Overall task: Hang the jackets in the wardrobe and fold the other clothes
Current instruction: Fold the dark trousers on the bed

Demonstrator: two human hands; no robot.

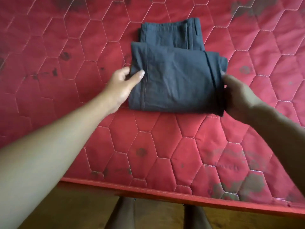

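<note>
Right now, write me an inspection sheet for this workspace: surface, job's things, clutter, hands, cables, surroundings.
Surface: red quilted mattress with hexagon stitching and dark stains in many patches.
Job's things: dark grey folded trousers lying flat on the mattress, near layer folded over the far one.
Clutter: nothing seen.
Hands: left hand pinches the trousers' left edge; right hand grips the right edge, fingertips hidden by cloth.
Cables: nothing seen.
Surroundings: brown floor below the mattress edge; the person's legs at the bottom of the view.

Left hand [121, 85], right hand [237, 95]: pinch grips.
</note>
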